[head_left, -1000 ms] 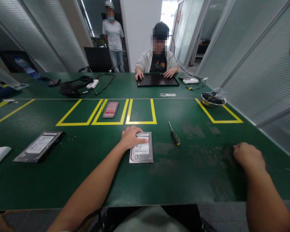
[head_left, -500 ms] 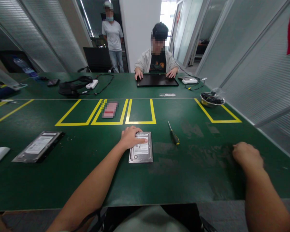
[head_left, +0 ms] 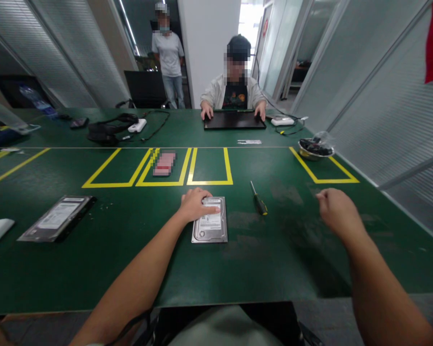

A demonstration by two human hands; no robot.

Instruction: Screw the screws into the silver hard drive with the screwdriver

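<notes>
A silver hard drive (head_left: pixel 210 231) with a white label lies flat on the green table. My left hand (head_left: pixel 196 205) grips its upper left edge, the thumb stretched across the label. Off to the right, my right hand (head_left: pixel 337 211) hovers over the table with its fingers curled together; what they hold, if anything, is hidden. Between the two hands lies a screwdriver (head_left: pixel 260 204) with a black and yellow handle, its shaft pointing away from me.
A second hard drive (head_left: pixel 56 218) in a clear bag lies left. Yellow tape (head_left: pixel 211 182) marks boxes on the table, one under a pink item (head_left: pixel 164 164). A metal bowl (head_left: pixel 315 153) of dark items stands back right. Opposite, a person (head_left: pixel 234 91) handles a black panel (head_left: pixel 234 120).
My right hand has moved left and slightly away from me, toward the screwdriver. My left hand and the hard drive have stayed in place.
</notes>
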